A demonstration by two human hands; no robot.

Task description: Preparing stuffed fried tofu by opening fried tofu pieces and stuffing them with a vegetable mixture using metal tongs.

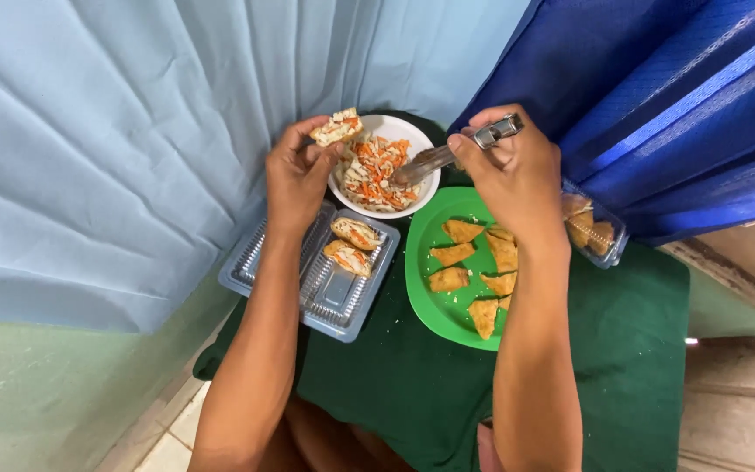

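Your left hand (297, 175) pinches a stuffed pastry (337, 128) over the white bowl's (419, 144) edge. Your right hand (510, 170) grips metal tongs (447, 153), tips in the shredded filling (376, 173); green plate (425, 262) below.

tongs (447, 154): shiny bare metal | clamshell tray (334, 297): clear ribbed plastic, kinda glossy | plate (425, 271): smooth green plastic | bowl (412, 140): glossy white, ceramic or plastic, can't tell | tablecloth (631, 367): matt green fabric | curtains (115, 131): soft pleated cloth
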